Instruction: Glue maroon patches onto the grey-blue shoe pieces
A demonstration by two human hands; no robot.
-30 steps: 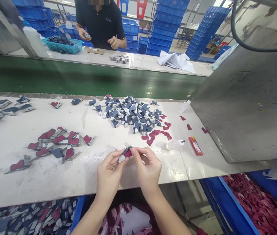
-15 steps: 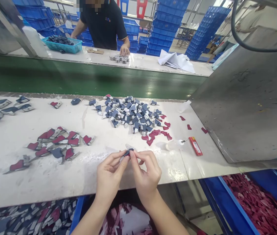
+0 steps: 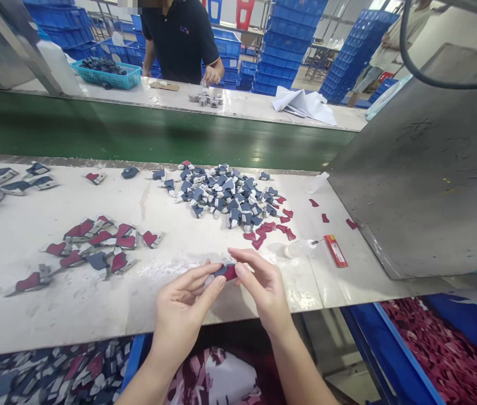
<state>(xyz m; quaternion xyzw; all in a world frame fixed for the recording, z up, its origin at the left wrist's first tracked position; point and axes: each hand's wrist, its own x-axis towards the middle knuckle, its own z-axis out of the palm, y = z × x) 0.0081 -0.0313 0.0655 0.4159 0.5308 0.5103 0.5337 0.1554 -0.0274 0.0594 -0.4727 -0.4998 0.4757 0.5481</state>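
My left hand [image 3: 181, 304] and my right hand [image 3: 269, 295] pinch one small blue-and-maroon part [image 3: 230, 272] between thumbs and fingers, above the near side of the worktable [image 3: 137, 312]. The fingers hide some of it. Beyond my hands lies a heap of blue-and-white parts [image 3: 225, 194]. Thin maroon pieces [image 3: 267, 226] are scattered at the heap's right edge. To my left is a looser group of parts with maroon faces [image 3: 101, 238], one blue-faced part [image 3: 98, 261] among them.
A clear squeeze bottle [image 3: 300, 248] lies beside a red packet [image 3: 336, 251]. A metal box [image 3: 428, 185] bounds the right side. Blue bins [image 3: 415, 354] of parts stand below the table edge. Across the green strip [image 3: 158, 129], a co-worker [image 3: 179, 42] handles grey pieces [image 3: 207, 101].
The held part has turned, and its maroon face now shows. My right hand has shifted slightly right, its fingers more stretched. The co-worker's hand has risen from the grey pieces.
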